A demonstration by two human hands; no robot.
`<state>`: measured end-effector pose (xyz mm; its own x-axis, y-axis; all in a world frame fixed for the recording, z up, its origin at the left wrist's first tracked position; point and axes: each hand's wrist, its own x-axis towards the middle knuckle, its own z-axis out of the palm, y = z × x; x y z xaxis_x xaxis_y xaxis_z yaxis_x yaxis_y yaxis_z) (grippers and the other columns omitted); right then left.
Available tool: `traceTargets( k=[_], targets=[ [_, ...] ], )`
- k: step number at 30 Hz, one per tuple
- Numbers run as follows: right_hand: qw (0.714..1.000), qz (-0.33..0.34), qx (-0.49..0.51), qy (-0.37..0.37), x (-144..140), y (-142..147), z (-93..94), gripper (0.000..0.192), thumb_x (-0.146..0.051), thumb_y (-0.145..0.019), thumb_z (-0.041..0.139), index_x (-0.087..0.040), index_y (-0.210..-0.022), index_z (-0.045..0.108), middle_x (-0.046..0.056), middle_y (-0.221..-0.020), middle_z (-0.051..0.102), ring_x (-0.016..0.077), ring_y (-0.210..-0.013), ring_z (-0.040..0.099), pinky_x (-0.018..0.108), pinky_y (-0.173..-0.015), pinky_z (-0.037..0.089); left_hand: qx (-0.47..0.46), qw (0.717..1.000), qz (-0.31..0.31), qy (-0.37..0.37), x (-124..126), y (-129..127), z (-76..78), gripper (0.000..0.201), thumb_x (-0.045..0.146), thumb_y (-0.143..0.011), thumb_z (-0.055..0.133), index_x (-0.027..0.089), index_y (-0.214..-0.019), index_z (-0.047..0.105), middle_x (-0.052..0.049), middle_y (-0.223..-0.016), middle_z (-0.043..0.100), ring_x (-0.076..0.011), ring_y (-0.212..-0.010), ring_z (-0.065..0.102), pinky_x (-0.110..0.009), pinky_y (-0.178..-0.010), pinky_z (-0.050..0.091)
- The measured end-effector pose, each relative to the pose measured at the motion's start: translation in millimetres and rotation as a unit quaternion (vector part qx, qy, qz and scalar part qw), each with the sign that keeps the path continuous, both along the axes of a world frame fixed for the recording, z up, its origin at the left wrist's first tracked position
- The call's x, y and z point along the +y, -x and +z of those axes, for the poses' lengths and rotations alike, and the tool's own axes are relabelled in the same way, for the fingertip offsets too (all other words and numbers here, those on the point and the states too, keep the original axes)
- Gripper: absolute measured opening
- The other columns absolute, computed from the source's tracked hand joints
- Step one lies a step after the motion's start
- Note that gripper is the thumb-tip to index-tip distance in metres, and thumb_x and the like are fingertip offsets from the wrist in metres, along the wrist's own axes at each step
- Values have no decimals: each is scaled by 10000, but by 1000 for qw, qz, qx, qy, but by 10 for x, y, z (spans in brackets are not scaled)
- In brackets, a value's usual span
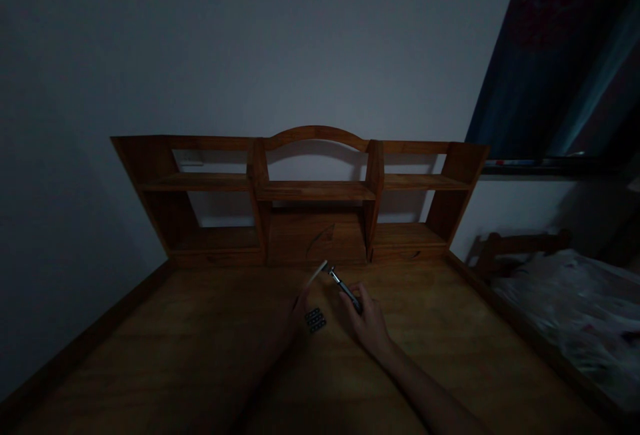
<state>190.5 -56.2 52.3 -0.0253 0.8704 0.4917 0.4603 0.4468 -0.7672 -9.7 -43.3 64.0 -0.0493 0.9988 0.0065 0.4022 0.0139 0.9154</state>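
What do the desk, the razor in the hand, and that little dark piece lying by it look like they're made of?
Desk: wood with a warm brown, slightly glossy finish; grain lines show along the top. Razor, held in the right hand: probably metal, since its neck and head glint pale, with a darker grip that may be rubber or plastic. Small dark piece: slotted, likely plastic or metal; too dim to tell.

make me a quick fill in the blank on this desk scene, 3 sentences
1. The right hand holds the dark handle of a razor above a wooden ____.
2. The left hand pinches a thin light strip that points toward the razor's ____.
3. A small dark cartridge pack lies on the wood ____ the two hands.

Missing words: desk; head; between
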Motion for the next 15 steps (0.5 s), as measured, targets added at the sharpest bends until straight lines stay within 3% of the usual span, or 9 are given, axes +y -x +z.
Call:
traceTargets(
  k=[4,10,15],
  targets=[
    [1000,12,-6,1,-9,-5,-9,209,-393,-942,436,-201,-967,513,-8,-693,604,141,-568,574,229,-551,377,2,999,-5,-38,-8,37,-36,611,667,-841,295,196,-932,673,-84,-848,692,-236,-784,628,-355,-738,459],
    [1000,10,-12,1,-15,-21,-22,232,-393,-955,391,-195,-960,513,10,-737,612,153,-614,589,236,-572,380,40,997,-39,-61,14,19,-120,605,637,-864,280,172,-686,623,-50,-630,615,-196,-621,566,-323,-627,424],
    [1000,18,-9,2,-25,-20,-8,238,-389,-960,373,-198,-953,513,5,-723,605,151,-609,581,235,-570,377,8,998,-20,-59,-36,34,-60,569,643,-849,323,180,-739,636,-53,-689,634,-202,-661,581,-319,-641,435]
  ],
)
